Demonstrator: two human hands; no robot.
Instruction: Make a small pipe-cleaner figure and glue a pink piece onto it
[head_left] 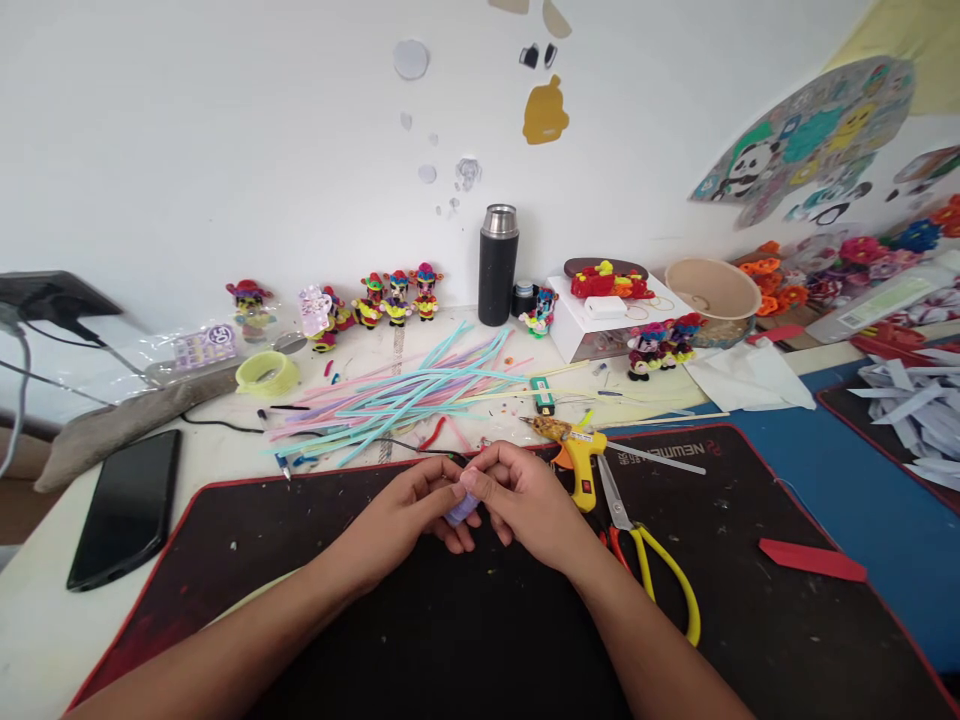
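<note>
A small lilac piece (461, 510), apparently coiled pipe cleaner, sits between my hands above the dark desk mat (450, 640). My left hand (424, 500) pinches it from the left, thumb on top and fingers curled below. From the right, my right hand (529, 500) presses thumb and forefinger on its upper end, where a pinkish tip shows. My fingers cover much of the piece. Just right of my right hand lie a yellow glue gun (585, 460) with a glue stick in it and scissors (660, 570) with yellow handles. Loose pastel pipe cleaners (405, 390) are heaped beyond my hands.
A black phone (127, 510) and a roll of yellow tape (268, 373) lie left. Along the wall stand several small figures (397, 298), a black thermos (499, 265) and a white box (622, 325). A red strip (812, 560) and white paper strips (915, 400) lie right.
</note>
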